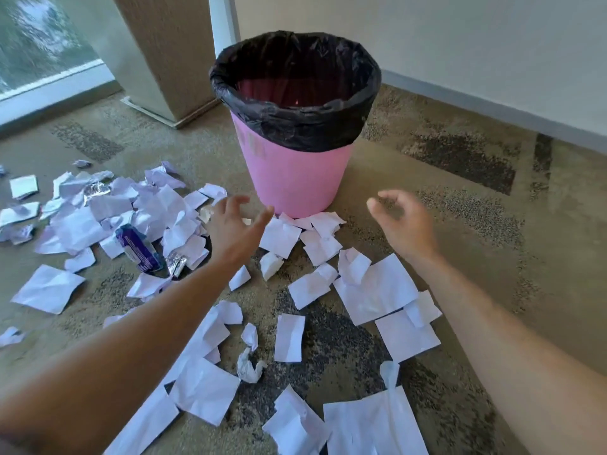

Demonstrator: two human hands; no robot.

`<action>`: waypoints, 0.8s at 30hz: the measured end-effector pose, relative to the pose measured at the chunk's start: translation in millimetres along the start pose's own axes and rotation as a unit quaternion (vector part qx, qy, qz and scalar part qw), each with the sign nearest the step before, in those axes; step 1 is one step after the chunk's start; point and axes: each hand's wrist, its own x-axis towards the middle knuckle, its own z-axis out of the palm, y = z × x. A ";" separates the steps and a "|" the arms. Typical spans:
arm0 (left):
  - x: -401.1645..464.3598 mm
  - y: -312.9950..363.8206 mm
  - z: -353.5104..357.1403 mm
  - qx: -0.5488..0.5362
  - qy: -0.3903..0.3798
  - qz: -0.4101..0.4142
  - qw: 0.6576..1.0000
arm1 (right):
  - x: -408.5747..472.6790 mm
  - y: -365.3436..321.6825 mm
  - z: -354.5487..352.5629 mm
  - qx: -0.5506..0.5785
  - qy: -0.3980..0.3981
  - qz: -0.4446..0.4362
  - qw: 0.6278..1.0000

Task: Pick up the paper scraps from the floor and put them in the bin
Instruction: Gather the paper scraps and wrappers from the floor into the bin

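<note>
- Head view shows the carpet floor [460, 205] with many paper scraps [374, 290] spread in front of the pink bin [295, 178] and to its left; almost all the work remains, I judge.
- Bin stands upright with a black liner [295, 123] folded over its rim, mouth open and near both hands.
- Left hand [235, 224] reaches over the scraps beside the bin base, fingers spread wide, holding nothing.
- Right hand [402, 221] hovers above bare carpet, fingers loosely curled, empty.
- Good approach: gather several flat sheets together, press them into one bundle, then drop it into the bin.
- Purple packet [139, 247] and foil pieces lie among the papers.
</note>
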 end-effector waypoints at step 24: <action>-2.2 -62.8 62.2 0.099 -0.066 0.123 0.985 | 1.3 70.4 90.7 -0.130 -0.137 -0.051 0.981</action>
